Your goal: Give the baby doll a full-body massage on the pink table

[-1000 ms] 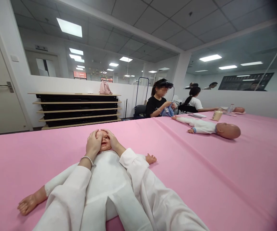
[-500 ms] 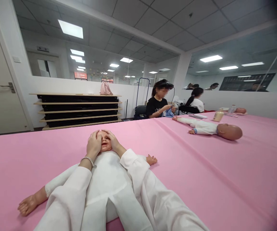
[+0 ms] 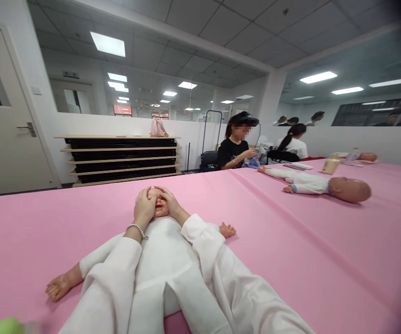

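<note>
A baby doll (image 3: 165, 250) with a white cloth body lies on its back before me, head away from me, arms spread. My left hand (image 3: 145, 205) cups the left side of the doll's head, its thumb over the brow and eye. On the other side my right hand (image 3: 170, 202) wraps the head, fingers near the crown. Between the hands the doll's nose and open mouth show; its eyes are mostly covered. A beaded bracelet (image 3: 138, 229) circles my left wrist.
A pink cloth (image 3: 270, 260) covers the table. Farther right lie a second doll (image 3: 312, 183) and a cream bottle (image 3: 330, 165). A green object (image 3: 7, 326) shows at the lower left edge. Beyond the table a person in black (image 3: 233, 150) sits handling blue cloth.
The view has turned slightly left, so everything sits farther right. Both hands stay on the doll's head with little visible shift. A green object has come into view at lower left.
</note>
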Motion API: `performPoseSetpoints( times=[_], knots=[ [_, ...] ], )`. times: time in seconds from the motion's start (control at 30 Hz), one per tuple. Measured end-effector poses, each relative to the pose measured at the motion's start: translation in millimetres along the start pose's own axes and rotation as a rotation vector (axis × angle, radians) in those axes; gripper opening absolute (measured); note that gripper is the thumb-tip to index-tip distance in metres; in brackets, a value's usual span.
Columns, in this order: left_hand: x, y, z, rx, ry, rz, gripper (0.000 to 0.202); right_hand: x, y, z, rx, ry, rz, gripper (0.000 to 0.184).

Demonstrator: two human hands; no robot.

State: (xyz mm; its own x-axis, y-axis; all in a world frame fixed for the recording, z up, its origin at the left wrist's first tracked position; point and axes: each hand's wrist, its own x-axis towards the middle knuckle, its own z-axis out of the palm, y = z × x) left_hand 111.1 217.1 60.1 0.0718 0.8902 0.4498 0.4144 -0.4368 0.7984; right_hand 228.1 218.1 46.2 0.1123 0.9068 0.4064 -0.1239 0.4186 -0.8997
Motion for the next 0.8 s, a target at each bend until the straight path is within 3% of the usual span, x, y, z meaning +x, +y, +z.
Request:
performPoseSetpoints(
  times=[0.3,0.57,0.8],
  knots=[
    [0.2,3.6,-0.3,-0.022,0.027,-0.012,0.041,0.7,-7.1,2.5,0.097,-0.009,0.021,0.033],
    [-0.1,4.2,-0.4,-0.032,0.032,0.005,0.041,0.5,-5.0,2.5,0.047,0.037,-0.008,0.032],
    [1.8,1.6,0.6,-0.038,0.005,-0.043,0.043,0.6,-5.0,1.1,0.048,0.000,0.024,0.035]
  ],
)
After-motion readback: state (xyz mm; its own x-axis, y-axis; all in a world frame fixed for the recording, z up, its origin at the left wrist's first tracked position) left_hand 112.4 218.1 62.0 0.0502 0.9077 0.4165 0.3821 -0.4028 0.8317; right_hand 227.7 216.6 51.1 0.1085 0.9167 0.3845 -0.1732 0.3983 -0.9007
